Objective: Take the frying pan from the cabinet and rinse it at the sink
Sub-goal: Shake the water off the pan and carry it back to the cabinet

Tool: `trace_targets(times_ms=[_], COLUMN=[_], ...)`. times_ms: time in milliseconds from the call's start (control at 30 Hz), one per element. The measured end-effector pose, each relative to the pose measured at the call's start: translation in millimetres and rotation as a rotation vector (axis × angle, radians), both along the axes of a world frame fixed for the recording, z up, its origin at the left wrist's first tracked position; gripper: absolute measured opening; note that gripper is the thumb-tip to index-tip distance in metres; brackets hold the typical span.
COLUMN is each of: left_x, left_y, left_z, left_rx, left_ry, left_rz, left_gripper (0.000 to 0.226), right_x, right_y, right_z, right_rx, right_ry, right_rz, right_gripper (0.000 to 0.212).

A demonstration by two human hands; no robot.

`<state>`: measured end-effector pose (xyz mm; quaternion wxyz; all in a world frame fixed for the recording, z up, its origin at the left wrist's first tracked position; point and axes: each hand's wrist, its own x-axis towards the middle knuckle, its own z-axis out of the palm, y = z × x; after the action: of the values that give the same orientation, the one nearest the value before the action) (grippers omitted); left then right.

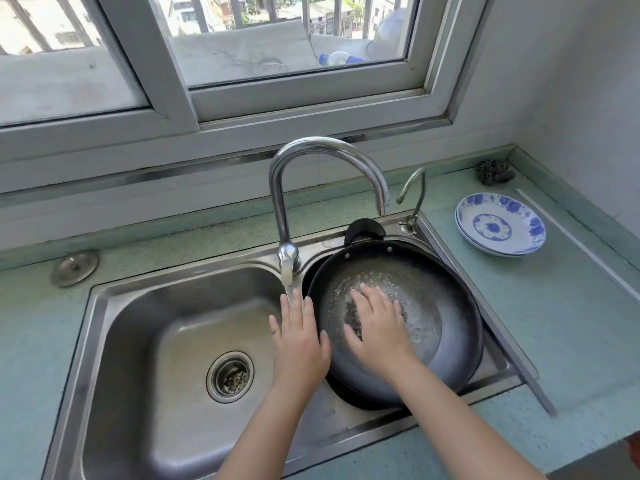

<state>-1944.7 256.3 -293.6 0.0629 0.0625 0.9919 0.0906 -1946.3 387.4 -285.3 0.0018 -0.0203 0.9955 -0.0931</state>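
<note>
A dark round frying pan (446, 323) rests in the right basin of the steel double sink (114, 306), with its black handle (364, 229) pointing to the back. There is water in the pan's bottom. My right hand (375, 323) lies flat inside the pan, fingers spread on the wet surface. My left hand (298, 337) is flat and spread against the pan's left rim, just below the lever of the tall chrome faucet (287, 209). The faucet's spout ends above the pan.
Two stacked blue-and-white plates (502, 225) sit on the green counter at the right, with a steel scourer (493, 170) behind them. A small second tap (414, 199) stands at the sink's back right corner. A round metal cap (74, 268) lies left. The left basin has a drain strainer (230, 375).
</note>
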Motion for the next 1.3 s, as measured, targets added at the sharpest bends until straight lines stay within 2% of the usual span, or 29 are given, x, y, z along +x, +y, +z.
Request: trace_targets(times_ms=[167,367,533,633,867,967,1067,1300], left_x=[34.4,72.9,111.4,138.2,186.8,204.1,217.9,236.2], left_y=[16.4,38.7,61.3,77.3,113.2,126.6,138.1,158.9], left_z=[6.1,7.9,1.8,0.5,3.3,4.6,7.2,10.4], left_rx=[0.008,0.033,0.147,0.283,0.391,0.451,0.597,0.876], left_ry=[-0.015,-0.024,0.011,0.007,-0.057,-0.152,-0.258,-0.451], left_rz=[-0.001,0.016,0.061,0.114,0.131,0.163,0.252,0.477], left_gripper=[0.06,0.058,0.051,0.06,0.067,0.064,0.059,0.05], right_x=[28.3,65.6,99.6,119.0,158.9,172.6,182.0,189.8], right_y=[20.4,50.6,75.4,91.5,123.7,132.7,141.4,146.3], right_z=[-0.6,-5.1,-1.2,0.1,-1.2,-4.2,-7.8,-16.0], right_rx=[0.021,-0.055,-0.132,-0.155,-0.213,-0.272,-0.377,-0.748], right_ry=[-0.025,-0.023,-0.044,-0.094,-0.122,-0.141,-0.198,-0.496], right_rz=[-0.023,-0.02,-0.023,-0.006,0.011,0.008,-0.038,-0.232], right_gripper=[0.057,0.055,0.06,0.06,0.059,0.055,0.051,0.039])
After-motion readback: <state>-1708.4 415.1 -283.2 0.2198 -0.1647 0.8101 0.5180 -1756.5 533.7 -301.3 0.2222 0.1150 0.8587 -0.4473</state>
